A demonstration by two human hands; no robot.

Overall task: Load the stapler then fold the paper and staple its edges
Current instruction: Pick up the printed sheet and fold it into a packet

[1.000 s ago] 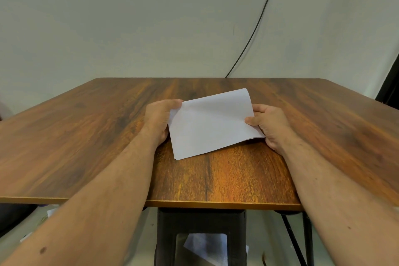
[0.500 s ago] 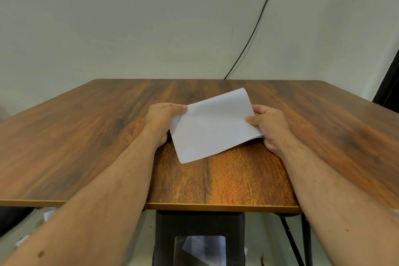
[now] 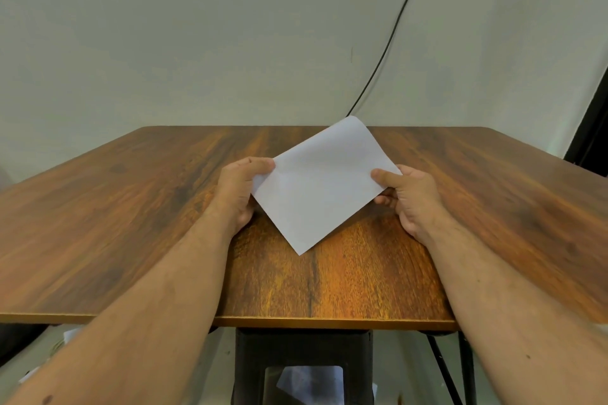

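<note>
since a second earlier, paper point(image 3: 324, 182) had tilted further, one corner down toward near table point(image 3: 131, 223) edge, far corner raised. count: one folded white sheet; one wooden table; two hands. left hand point(image 3: 241, 189): fingers curled, gripping sheet's left corner. right hand point(image 3: 411, 196): thumb on top, pinching right edge. sheet held above table centre.
</note>
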